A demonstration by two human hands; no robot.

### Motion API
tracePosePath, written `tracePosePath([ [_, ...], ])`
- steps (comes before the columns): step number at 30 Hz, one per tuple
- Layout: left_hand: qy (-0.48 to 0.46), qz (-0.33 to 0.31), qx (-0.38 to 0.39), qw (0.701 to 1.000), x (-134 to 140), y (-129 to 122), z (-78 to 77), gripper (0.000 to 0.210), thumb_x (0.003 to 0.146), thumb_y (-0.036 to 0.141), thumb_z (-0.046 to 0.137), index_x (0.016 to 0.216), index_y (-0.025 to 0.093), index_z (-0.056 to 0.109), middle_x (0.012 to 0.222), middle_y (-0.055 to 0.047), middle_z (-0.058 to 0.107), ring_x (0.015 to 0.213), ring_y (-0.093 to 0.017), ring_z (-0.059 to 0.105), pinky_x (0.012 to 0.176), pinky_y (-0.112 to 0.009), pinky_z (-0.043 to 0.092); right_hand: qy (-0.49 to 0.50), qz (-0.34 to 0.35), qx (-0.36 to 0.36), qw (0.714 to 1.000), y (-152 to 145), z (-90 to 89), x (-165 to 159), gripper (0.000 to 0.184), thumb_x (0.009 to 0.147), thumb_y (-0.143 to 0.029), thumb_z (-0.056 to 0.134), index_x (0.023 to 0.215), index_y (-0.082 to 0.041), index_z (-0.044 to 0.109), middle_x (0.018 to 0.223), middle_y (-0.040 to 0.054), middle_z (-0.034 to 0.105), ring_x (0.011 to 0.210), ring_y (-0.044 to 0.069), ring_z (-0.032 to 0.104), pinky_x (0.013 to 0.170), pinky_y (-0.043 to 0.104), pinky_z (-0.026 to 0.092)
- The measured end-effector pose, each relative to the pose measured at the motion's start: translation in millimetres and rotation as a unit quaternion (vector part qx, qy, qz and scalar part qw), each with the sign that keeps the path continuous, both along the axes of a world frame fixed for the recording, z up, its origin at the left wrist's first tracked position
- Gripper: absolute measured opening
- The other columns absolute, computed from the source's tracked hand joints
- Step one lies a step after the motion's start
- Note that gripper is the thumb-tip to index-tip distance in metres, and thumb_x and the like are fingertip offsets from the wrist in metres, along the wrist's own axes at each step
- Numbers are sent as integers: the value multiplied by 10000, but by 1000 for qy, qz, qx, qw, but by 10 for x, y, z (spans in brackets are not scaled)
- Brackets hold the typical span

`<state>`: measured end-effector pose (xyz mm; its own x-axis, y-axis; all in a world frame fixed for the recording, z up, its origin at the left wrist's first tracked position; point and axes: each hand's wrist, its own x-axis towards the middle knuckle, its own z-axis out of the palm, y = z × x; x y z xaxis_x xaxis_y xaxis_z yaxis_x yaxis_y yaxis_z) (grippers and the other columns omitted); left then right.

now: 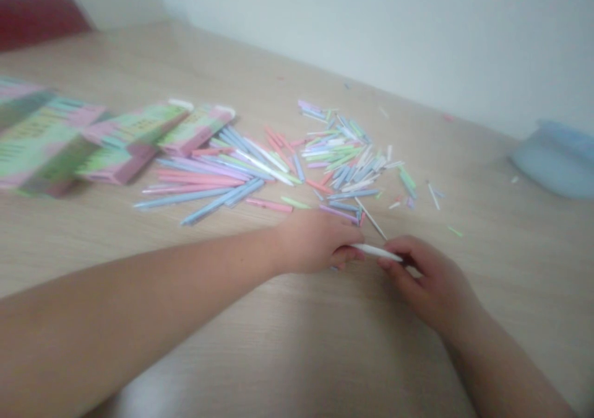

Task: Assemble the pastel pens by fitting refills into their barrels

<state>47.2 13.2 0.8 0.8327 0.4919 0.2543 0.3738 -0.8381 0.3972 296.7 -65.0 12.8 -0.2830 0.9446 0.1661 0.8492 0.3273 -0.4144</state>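
Between my two hands a slim white pen barrel [377, 252] lies low over the table. My left hand [320, 241] is closed round one end of it, with the fingers partly hidden under the palm. At its other, tapered end, my right hand [424, 278] pinches it between thumb and fingertips. Just beyond my hands is a heap of short pastel pen parts [343, 158] in blue, green, white, pink and purple. A thin rod, perhaps a refill [371, 218], points from that heap towards my right fingers. Longer pens or barrels [218, 176] are piled behind my left forearm.
Several green and pink printed boxes [139, 127] stand on the left of the wooden table [288, 350]. A pale blue pouch-like object [554, 161] lies at the right by the white wall [394, 28]. Something red [41, 15] sits at the far left. Small parts are scattered around.
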Motion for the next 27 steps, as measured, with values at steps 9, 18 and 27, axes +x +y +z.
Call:
tracePosePath([
  [9, -3, 5, 14, 1000, 5, 12, -25, 267, 1028, 425, 545, 948, 223, 701, 1014, -12, 723, 929, -194, 674, 707, -303, 434, 78, 6, -8, 997, -20, -34, -35, 222, 944, -377, 668, 1114, -247, 610, 939, 31, 700, 772, 192, 671, 654, 292, 522],
  [18, 44, 10, 51, 998, 16, -18, -2, 291, 1023, 454, 552, 928, 214, 686, 969, -27, 729, 894, -206, 686, 669, -308, 434, -17, -4, -29, 999, -42, 31, -133, 228, 1013, -399, 532, 910, -247, 666, 723, -9, 673, 637, 174, 623, 572, 287, 434],
  [27, 46, 17, 125, 991, 23, -52, -15, 319, 1026, 467, 545, 973, 188, 690, 977, -56, 731, 916, -220, 701, 690, -318, 485, 2, -31, -82, 996, -53, 30, -227, 388, 1043, -467, 436, 774, -242, 603, 607, -21, 627, 570, 166, 588, 551, 292, 403],
])
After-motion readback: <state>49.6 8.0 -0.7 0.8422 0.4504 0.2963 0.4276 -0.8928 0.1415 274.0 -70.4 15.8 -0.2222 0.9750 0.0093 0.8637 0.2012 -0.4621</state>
